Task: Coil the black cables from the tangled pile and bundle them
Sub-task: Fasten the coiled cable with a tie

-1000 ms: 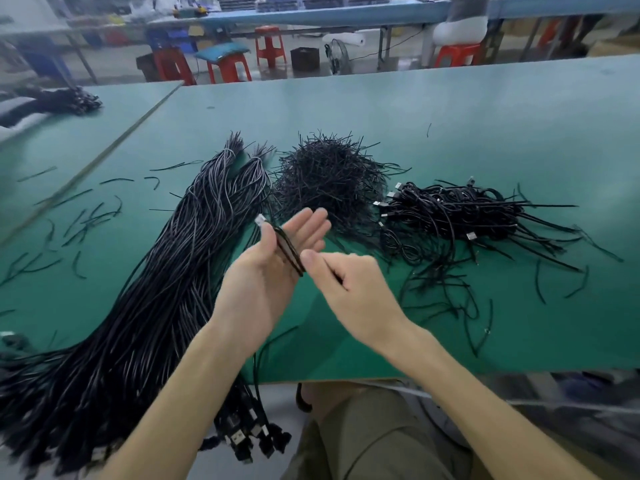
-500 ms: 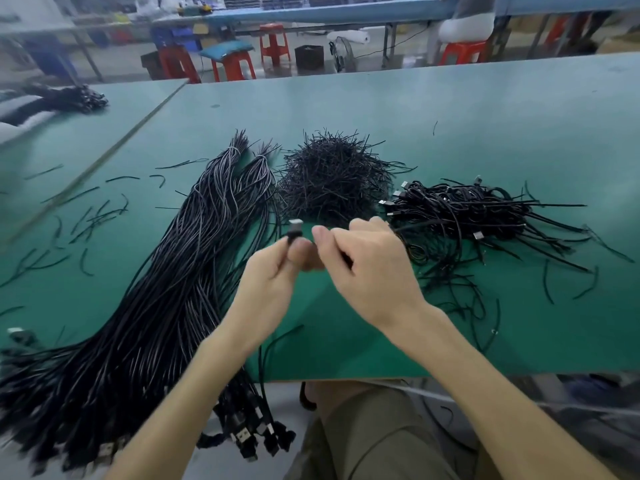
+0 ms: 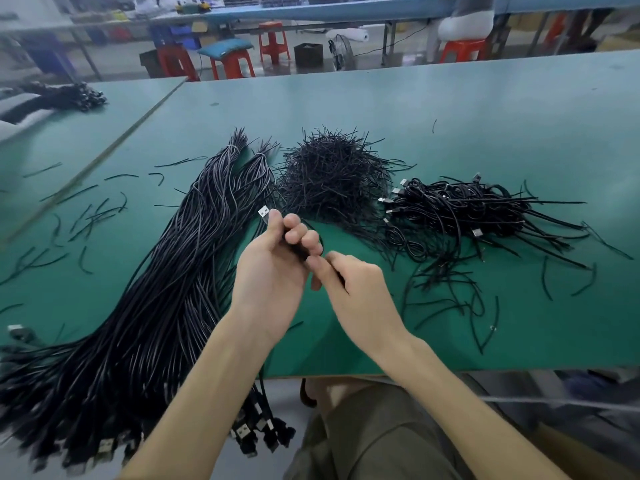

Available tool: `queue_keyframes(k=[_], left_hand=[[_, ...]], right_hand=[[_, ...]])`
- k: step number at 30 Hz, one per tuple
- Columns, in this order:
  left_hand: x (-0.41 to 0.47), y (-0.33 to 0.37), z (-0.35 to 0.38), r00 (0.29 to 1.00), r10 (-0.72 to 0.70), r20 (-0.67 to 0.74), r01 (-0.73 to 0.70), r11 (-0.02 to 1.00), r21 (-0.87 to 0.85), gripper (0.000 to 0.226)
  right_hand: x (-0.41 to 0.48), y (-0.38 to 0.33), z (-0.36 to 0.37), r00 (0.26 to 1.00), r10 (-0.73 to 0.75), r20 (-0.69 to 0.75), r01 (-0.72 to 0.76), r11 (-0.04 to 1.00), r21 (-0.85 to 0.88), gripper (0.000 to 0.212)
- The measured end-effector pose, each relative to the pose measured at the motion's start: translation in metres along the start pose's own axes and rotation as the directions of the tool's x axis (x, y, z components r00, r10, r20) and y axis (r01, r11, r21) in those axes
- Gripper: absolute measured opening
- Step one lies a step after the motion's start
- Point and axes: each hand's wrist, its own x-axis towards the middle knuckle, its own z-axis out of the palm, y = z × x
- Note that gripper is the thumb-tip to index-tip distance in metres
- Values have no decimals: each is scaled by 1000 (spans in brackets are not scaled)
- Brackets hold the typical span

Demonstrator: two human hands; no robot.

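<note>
Coiling one thin black cable (image 3: pixel 300 250) beside the heap of short black ties (image 3: pixel 332 180): left hand (image 3: pixel 273 268) is clasping the loops, silver plug (image 3: pixel 264 212) protruding; right hand (image 3: pixel 353 289) is apparently pinching the strand. Next, a tie is needed.

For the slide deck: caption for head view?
Left hand grips a coiled cable while right hand pinches its end.

My left hand (image 3: pixel 277 271) curled around a coiled black cable (image 3: pixel 300 251), its USB plug (image 3: pixel 263 213) poking up, my right hand (image 3: pixel 349 289) pinching beside it, cable sheaf (image 3: pixel 166 289) left, tie heap (image 3: pixel 332 178) behind, bundled cables (image 3: pixel 460 206) right, green table (image 3: pixel 485 116)
</note>
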Motion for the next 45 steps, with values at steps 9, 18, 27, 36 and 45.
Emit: queue_keyframes(k=[9,18,27,36,45], left_hand=[[0,-13,-5,996,90,-8,-90,996,0,34],[-3,-24,-9,998,65,23,-65,998,-5,30],[0,-18,-17,996,3,91,-23,975,220,32],[4,-21,-23,988,-35,154,-3,971,239,23],[3,-17,-36,973,-90,214,-80,734,674,26]], right_hand=[[1,-2,-7,991,-25,135,37,996,-85,55],[3,0,-4,992,12,122,-22,997,80,55],[7,0,-7,983,89,159,-137,938,319,51],[13,7,-12,969,132,208,-191,935,297,52],[4,19,-7,985,72,159,-74,997,6,43]])
